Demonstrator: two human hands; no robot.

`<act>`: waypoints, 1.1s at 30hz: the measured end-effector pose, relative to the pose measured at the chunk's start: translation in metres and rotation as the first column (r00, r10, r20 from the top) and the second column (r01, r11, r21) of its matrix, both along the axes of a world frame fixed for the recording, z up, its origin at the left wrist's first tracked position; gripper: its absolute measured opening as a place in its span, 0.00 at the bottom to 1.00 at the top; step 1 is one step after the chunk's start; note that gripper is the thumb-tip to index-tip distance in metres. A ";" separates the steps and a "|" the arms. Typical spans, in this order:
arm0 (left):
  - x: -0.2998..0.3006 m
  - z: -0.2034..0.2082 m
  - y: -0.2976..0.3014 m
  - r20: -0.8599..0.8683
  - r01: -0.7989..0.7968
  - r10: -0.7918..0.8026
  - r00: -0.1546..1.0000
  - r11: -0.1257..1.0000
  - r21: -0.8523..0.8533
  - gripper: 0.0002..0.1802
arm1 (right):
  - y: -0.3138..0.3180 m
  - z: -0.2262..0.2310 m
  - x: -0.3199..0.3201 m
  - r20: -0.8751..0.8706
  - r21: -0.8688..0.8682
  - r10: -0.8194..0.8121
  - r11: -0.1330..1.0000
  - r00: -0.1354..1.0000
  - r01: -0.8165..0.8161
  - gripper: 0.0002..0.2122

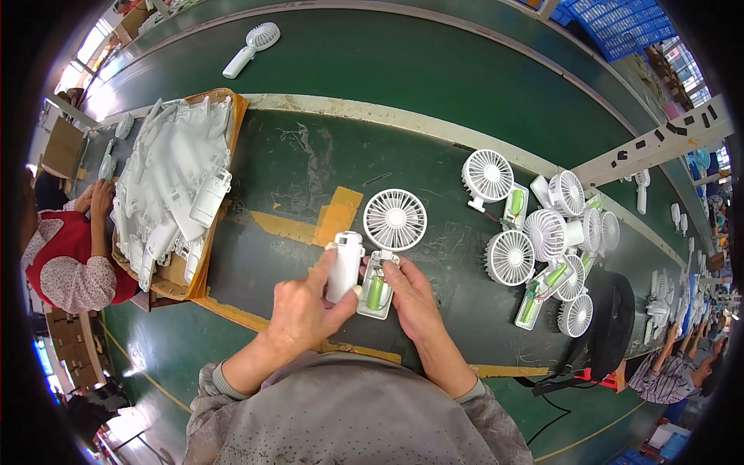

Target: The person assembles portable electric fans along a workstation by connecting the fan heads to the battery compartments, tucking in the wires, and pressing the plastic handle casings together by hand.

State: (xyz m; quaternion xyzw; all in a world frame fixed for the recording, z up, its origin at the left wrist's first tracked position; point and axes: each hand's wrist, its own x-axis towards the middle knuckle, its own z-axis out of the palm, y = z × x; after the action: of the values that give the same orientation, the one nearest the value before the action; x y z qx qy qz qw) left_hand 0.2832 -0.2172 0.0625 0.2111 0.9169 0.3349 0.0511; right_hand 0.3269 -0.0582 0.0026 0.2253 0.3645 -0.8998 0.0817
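My left hand pinches a white plastic handle cover, upright between thumb and fingers. Close beside it, my right hand grips the handle of a small white handheld fan. The back of that handle is off, so a green battery and some wiring show inside. The fan's round grille points away from me over the dark table. Cover and handle are side by side; whether they touch I cannot tell.
At left stands a taped carton heaped with white covers. Several part-open fans lie piled at right, near a black bag-like thing. A finished-looking fan rests on the green conveyor. A co-worker is at far left.
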 end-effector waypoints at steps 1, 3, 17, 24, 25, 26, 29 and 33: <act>-0.003 -0.003 -0.003 -0.019 -0.007 0.007 1.000 1.000 0.009 0.32 | -0.001 -0.001 -0.001 0.001 0.043 0.004 0.999 1.000 -0.004 0.15; -0.005 -0.004 -0.006 -0.010 -0.010 0.010 1.000 1.000 0.011 0.32 | -0.003 -0.001 -0.002 0.006 0.090 0.009 0.996 1.000 -0.009 0.15; -0.005 -0.010 -0.009 0.030 0.037 -0.039 0.999 0.998 0.050 0.34 | -0.013 0.001 -0.009 0.076 0.245 -0.098 0.966 0.992 0.076 0.10; 0.002 -0.011 -0.005 0.057 0.096 -0.097 0.994 0.995 0.015 0.33 | -0.013 0.002 -0.011 0.083 0.324 -0.113 0.942 0.990 0.081 0.11; 0.003 -0.010 -0.004 0.055 0.107 -0.107 0.993 0.994 0.008 0.33 | -0.011 -0.001 -0.009 0.084 0.330 -0.088 0.942 0.993 0.055 0.11; 0.004 -0.008 -0.002 0.052 0.110 -0.110 0.993 0.994 0.005 0.33 | -0.010 -0.002 -0.008 0.085 0.335 -0.062 0.942 0.994 0.030 0.11; 0.006 -0.006 0.001 0.047 0.119 -0.119 0.992 0.993 0.009 0.33 | -0.008 -0.002 -0.007 0.069 0.209 -0.058 0.977 0.996 0.042 0.11; 0.006 -0.007 -0.001 0.024 0.090 -0.089 0.996 0.996 -0.010 0.32 | -0.004 0.003 -0.003 0.060 0.103 -0.043 0.994 0.997 0.037 0.12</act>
State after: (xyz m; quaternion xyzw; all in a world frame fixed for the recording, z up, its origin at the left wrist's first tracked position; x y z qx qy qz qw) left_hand 0.2888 -0.2181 0.0550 0.2478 0.9076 0.3298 0.0779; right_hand 0.3237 -0.0626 0.0052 0.2644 0.4026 -0.8741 0.0633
